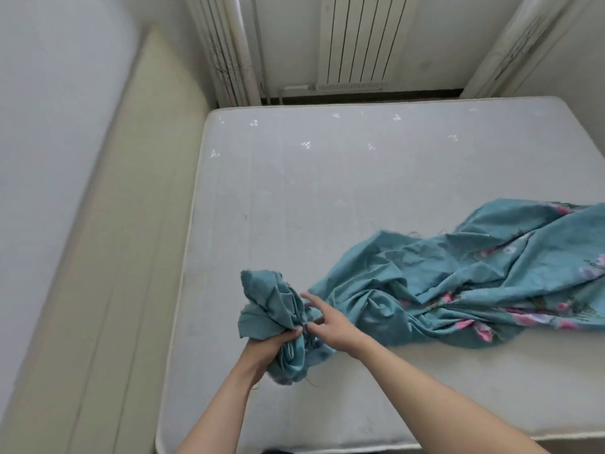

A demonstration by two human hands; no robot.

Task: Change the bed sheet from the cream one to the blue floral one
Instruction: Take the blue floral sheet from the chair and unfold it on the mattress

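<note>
Meanwhile, left hand [271,347] grips the bunched sheet [458,283] end, right hand [327,319] loose-fingered beside it, cloth trailing toward three o'clock across the mattress [327,178].

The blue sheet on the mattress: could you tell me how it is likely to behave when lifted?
The sheet is probably floppy: it lies in crumpled folds and bunches in the left hand. It likely trails rather than lifts whole, since most rests on the mattress. Its frayed edge may shed threads.
</note>
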